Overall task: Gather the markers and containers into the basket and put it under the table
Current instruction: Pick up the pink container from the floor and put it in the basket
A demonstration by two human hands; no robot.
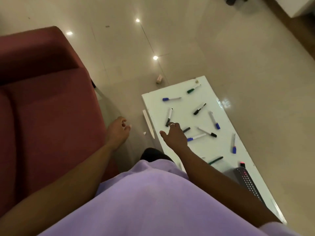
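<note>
You will find no legible text, brand, number or sign in this view. The barrel of the black-capped marker [199, 109] on the white table [187, 150] carries dark printing, too small and blurred to read.

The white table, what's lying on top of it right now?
Loose markers are scattered across the white table, blue, black and green capped, plus a dark perforated basket at its near end. The right hand and forearm hide part of the surface.

Dim warm light is filling the room; ceiling lamps are glaring on the floor [170, 40]; edges are bending, slightly blurred.
</note>
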